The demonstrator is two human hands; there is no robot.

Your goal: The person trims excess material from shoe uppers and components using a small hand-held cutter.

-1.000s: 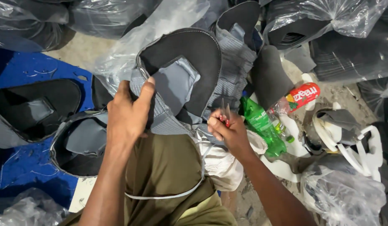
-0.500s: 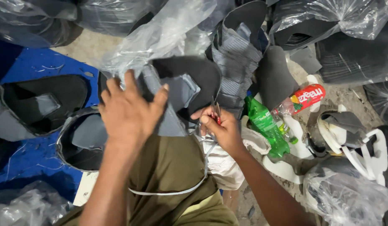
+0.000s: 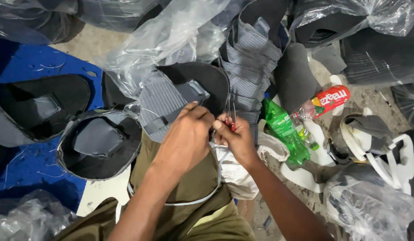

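finished dark moulded pieces [image 3: 97, 143] lie stacked at left on the blue sheet [image 3: 33, 67]; the left hand [image 3: 187, 138] grips the grey ribbed piece [image 3: 166, 105] on the lap, steadying it; the right hand [image 3: 236, 138], touching the left, is clamped on small snips [image 3: 230, 117] at the piece's edge; a green bottle [image 3: 285, 131] lies just right.

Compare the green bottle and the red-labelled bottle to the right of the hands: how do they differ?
The green bottle is tinted green all over, with a green label; the red-labelled bottle is clear plastic under a red wrap. The green bottle looks longer and lies nearer the right hand; the red-labelled bottle lies farther off, pointing up to the right. Both are plastic drink bottles lying on their sides among the scraps.
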